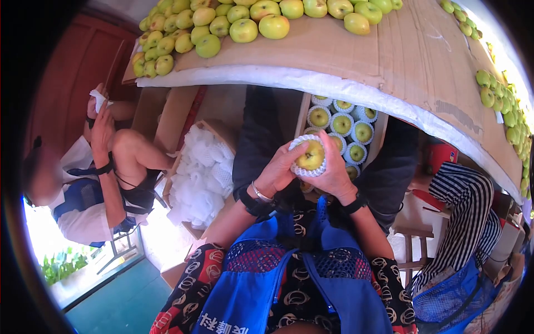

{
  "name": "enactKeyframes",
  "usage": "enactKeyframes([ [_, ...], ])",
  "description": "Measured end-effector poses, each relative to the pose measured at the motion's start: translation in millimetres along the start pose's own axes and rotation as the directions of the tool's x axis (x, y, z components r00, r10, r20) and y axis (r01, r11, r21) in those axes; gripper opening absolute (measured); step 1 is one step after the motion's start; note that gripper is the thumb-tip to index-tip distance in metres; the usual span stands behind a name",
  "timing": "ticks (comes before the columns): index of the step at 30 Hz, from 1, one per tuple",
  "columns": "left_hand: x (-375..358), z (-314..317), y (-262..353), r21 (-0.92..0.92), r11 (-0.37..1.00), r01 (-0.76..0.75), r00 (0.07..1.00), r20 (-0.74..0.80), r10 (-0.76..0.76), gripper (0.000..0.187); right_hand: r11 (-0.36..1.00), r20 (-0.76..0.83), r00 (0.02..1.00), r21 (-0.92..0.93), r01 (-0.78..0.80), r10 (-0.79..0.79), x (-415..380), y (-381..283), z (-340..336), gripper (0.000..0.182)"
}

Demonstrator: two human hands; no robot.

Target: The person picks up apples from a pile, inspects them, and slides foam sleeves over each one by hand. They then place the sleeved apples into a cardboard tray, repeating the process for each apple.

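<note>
Cradling a yellow-green apple (313, 158) in a white foam net (299, 171) between left hand (273, 173) and right hand (335, 170), fingers of both closed around it.
Held in front of the body, above a cardboard box (381, 133) of netted apples (340, 124), with left thumb at the net's edge; hard to make out any contact of right fingertips with fruit rather than foam. To the left, loose white nets (201, 173); ahead, bare apples (243, 30) on a cardboard-covered table (411, 64).
</note>
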State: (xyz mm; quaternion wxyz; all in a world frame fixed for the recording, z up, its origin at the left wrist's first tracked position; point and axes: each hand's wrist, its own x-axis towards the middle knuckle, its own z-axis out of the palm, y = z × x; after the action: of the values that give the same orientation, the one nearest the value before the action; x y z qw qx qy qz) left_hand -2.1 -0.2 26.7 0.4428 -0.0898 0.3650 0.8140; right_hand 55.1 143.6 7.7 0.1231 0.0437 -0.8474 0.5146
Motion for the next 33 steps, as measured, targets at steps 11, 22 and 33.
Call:
enactKeyframes([
  [11, -5.4, -25.3, -1.8, 0.003, 1.000, -0.015, 0.982, -0.187, 0.015, 0.027, 0.996, -0.052, 0.996, 0.047, 0.072, -0.069, -2.5, -0.4, 32.7, 0.097],
  [22, -8.9, -43.1, -5.4, -0.091, 0.996, -0.006, 0.975, -0.222, -0.014, 0.031, 0.998, -0.006, 1.000, 0.066, 0.001, 0.000, -6.2, -4.0, 47.1, 0.097],
  [33, 23.7, -13.4, 13.5, 0.446, 0.883, -0.144, 0.968, -0.123, 0.220, 0.035, 0.766, 0.342, 0.898, 0.486, -0.421, 0.276, 39.9, 16.3, -38.0, 0.076],
])
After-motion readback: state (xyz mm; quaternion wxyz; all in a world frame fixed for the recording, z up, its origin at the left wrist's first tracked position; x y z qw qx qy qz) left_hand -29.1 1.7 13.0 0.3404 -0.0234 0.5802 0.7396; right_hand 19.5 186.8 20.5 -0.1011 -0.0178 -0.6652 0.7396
